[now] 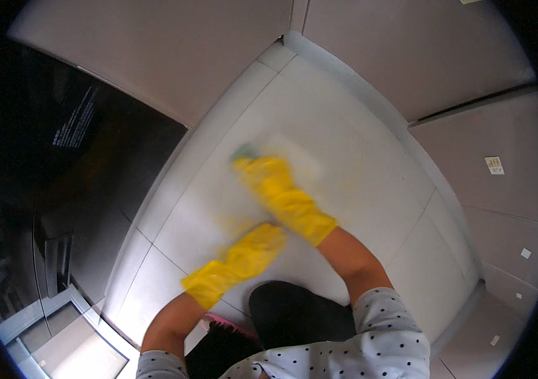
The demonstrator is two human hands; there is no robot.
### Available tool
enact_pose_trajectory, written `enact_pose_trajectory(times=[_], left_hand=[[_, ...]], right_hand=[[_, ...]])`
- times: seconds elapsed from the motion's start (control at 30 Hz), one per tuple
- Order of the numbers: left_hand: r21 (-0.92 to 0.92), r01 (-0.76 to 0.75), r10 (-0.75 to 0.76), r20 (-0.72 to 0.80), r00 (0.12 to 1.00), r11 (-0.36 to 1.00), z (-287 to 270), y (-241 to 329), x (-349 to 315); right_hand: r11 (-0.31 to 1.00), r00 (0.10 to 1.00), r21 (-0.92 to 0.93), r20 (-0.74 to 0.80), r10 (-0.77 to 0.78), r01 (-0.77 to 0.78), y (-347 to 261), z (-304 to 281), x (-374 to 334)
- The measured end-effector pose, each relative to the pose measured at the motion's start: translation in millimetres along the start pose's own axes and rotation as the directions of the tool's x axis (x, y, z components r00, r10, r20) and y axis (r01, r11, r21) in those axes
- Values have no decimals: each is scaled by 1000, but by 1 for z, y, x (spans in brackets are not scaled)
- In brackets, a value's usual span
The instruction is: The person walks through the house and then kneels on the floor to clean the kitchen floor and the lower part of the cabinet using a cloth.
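Observation:
Yellow rubber gloves cover both of my hands. My right hand is pressed down over the light tiled floor, fingers closed on a green scouring pad. The pad is blurred, and most of it is hidden under the glove. Nearer to me, my left hand rests low on the tiles with its fingers stretched out, holding nothing I can see. Faint yellowish smears show on the floor around both gloves.
Brownish cabinet fronts enclose the floor at the back and right, above a grey plinth. A glossy black appliance front stands at the left. My dark-clad knee and a pink shoe are close below my hands.

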State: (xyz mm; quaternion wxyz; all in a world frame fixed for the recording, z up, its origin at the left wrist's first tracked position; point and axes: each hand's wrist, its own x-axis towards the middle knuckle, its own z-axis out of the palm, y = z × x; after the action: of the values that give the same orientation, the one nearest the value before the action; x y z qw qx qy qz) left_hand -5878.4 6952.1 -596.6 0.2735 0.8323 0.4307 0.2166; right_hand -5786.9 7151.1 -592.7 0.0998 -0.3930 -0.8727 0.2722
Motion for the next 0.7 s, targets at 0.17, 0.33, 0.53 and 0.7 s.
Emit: enact_pose_trajectory(times=[0.17, 0.33, 0.53, 0.7], left_hand=[[3, -179, 159, 441, 883, 984, 32, -6, 43], [230, 13, -31, 75, 997, 973, -31, -26, 87], [-215, 284, -282, 42, 958, 934, -9, -43, 120], [118, 135, -137, 6, 991, 984, -20, -51, 107]], right_hand=[[986, 993, -147, -80, -86, 74, -7, 8, 24], [992, 725, -40, -686, 62, -123, 85, -48, 68], [893, 872, 17, -225, -435, 450, -33, 56, 68], [1000, 922, 8, -386, 17, -14, 31, 4, 171]])
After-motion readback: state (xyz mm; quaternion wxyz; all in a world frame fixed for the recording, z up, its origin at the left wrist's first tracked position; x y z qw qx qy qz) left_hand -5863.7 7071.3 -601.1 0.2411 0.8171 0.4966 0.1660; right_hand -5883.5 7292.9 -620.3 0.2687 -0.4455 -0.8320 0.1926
